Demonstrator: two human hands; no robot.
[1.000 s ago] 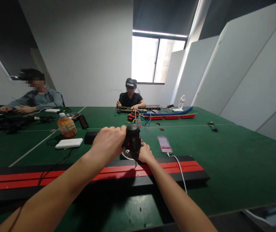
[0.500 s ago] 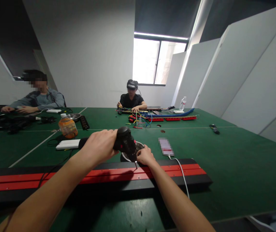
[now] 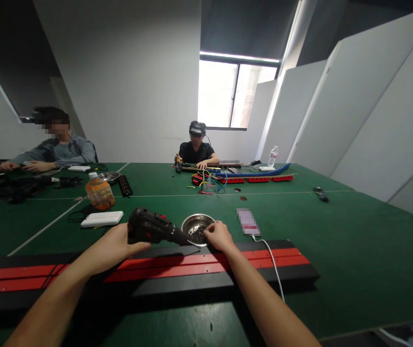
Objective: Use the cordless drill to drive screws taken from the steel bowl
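Note:
My left hand [image 3: 114, 250] is closed round a black cordless drill [image 3: 155, 229]. The drill lies almost level, its thin bit pointing right over the near rim of a round metal bowl [image 3: 189, 220]. Small dark screws [image 3: 197, 235] lie inside that bowl. At its right side, my right hand [image 3: 220, 236] has its fingertips pressed together over the inside; whatever they pinch is too small to make out. Below both hands runs a long black bar with a red strip [image 3: 155, 269], small screw heads or holes along it.
A phone [image 3: 248, 222] with a white cable lies right of the bowl. Left are a white power bank [image 3: 102, 219] and an orange bottle [image 3: 99, 193]. Two people sit across the green table [image 3: 354, 241], with wires [image 3: 211, 180] and a blue strip [image 3: 264, 172] before one.
My left hand has moved left and down, swinging the drill from upright above the red strip to nearly level. The bowl is now uncovered. My right hand stays at its right edge.

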